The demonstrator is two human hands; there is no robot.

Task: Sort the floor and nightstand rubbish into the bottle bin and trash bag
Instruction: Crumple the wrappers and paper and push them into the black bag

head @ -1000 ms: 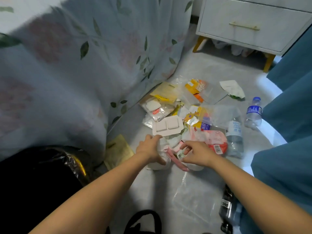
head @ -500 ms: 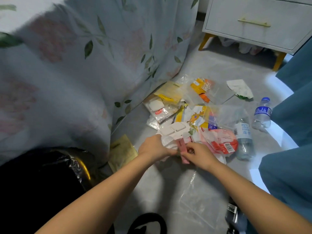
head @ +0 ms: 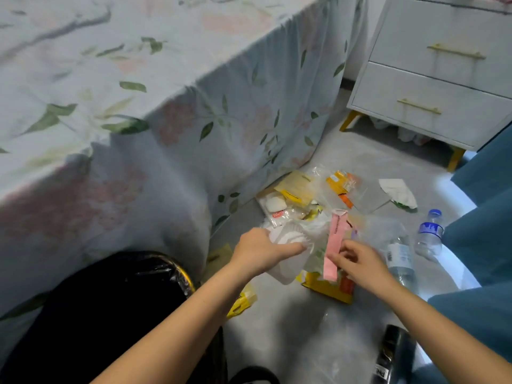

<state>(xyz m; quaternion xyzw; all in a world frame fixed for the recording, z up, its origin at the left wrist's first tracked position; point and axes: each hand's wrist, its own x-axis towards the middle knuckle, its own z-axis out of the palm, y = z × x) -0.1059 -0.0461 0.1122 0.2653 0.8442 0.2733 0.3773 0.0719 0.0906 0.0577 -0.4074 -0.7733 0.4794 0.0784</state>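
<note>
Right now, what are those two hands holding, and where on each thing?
The left hand grips a white plastic tray by its near edge. The right hand pinches a pink strip wrapper near its lower end.

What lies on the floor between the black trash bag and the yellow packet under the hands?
In the head view, a small yellow wrapper lies on the grey floor between the black trash bag and the yellow packet.
</note>
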